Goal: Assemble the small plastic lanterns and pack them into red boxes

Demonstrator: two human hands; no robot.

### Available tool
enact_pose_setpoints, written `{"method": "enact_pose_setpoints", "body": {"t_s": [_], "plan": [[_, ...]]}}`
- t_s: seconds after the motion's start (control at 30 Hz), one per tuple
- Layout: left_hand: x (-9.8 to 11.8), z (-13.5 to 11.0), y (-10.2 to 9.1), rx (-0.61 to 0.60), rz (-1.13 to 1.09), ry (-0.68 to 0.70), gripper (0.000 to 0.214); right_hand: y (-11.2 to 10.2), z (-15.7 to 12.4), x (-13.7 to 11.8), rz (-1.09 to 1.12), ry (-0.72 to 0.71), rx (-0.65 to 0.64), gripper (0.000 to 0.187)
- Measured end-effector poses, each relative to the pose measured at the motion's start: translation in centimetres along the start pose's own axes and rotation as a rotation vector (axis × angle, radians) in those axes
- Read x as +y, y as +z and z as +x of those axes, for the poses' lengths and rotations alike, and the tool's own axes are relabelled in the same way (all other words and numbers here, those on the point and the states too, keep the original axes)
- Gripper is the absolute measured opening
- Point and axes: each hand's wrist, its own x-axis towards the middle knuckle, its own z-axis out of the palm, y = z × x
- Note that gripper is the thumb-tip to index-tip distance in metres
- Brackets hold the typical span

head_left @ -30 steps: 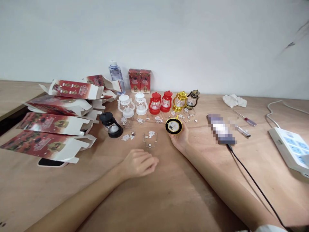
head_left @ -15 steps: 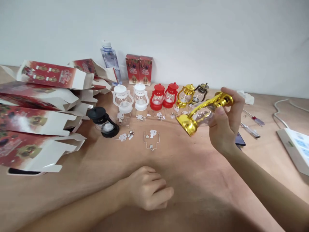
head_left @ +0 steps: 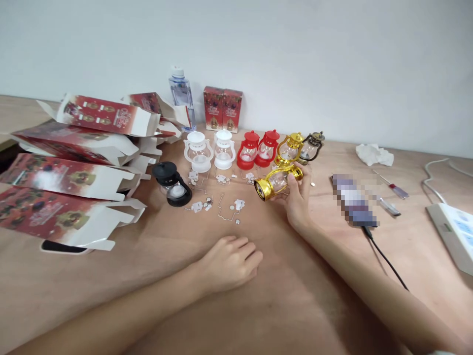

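A shiny gold mini lantern point(head_left: 264, 188) lies sideways in my right hand point(head_left: 297, 207), its base facing left and its top toward my fingers. My left hand point(head_left: 232, 263) rests on the table with its fingers curled in, and its palm side is hidden. Between the hands and the row of lanterns lie a bent wire handle point(head_left: 226, 218), a coin cell point(head_left: 237, 222) and small white tabs point(head_left: 239, 204). A black lantern point(head_left: 172, 185) leans at the left. Behind stand white lanterns point(head_left: 198, 152), red lanterns point(head_left: 247, 149), another gold lantern point(head_left: 289, 148) and a bronze lantern point(head_left: 312, 147).
Opened red Christmas boxes point(head_left: 70, 177) pile up at the left. A water bottle point(head_left: 182, 98) and two upright boxes point(head_left: 223, 109) stand by the wall. To the right are crumpled tissue point(head_left: 374, 155), a cabled phone point(head_left: 353, 199), a screwdriver point(head_left: 398, 191) and a white device point(head_left: 451, 231).
My right hand has brought the gold lantern lower and to the left, close to the table. The left hand stays curled on the tabletop. The view has shifted, showing more of the phone.
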Motion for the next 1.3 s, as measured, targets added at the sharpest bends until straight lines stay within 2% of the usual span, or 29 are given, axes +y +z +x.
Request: {"method": "enact_pose_setpoints", "body": {"t_s": [0.17,0.43,0.67,0.77,0.87,1.0,1.17,1.3], "plan": [[0.1,-0.1,0.0,0.045,0.082,0.027,0.025,-0.5,0.0,1.1,0.142,0.070,0.130,0.048],[0.0,-0.1,-0.4,0.114,0.147,0.014,0.032,-0.3,0.0,0.8,0.211,0.068,0.115,0.051],[-0.7,-0.2,-0.2,0.049,0.221,-0.018,0.036,-0.5,0.3,1.1,0.255,0.102,0.118,0.050],[-0.5,-0.3,-0.1,0.032,0.244,0.009,0.037,-0.4,0.3,1.2,0.265,0.100,0.114,0.047],[-0.6,-0.3,-0.3,0.064,0.240,0.079,0.038,-0.3,0.2,1.0,0.273,0.094,0.117,0.043],[-2.8,0.5,-0.7,0.107,0.270,0.095,0.040,-0.2,0.2,0.9,0.292,0.107,0.122,0.041],[-7.4,2.6,0.1,0.014,0.346,-0.186,0.040,-0.3,0.3,0.9,0.304,0.112,0.115,0.045],[-8.4,3.1,0.4,0.003,0.369,-0.249,0.037,-0.3,0.3,0.9,0.306,0.106,0.119,0.043]]}}
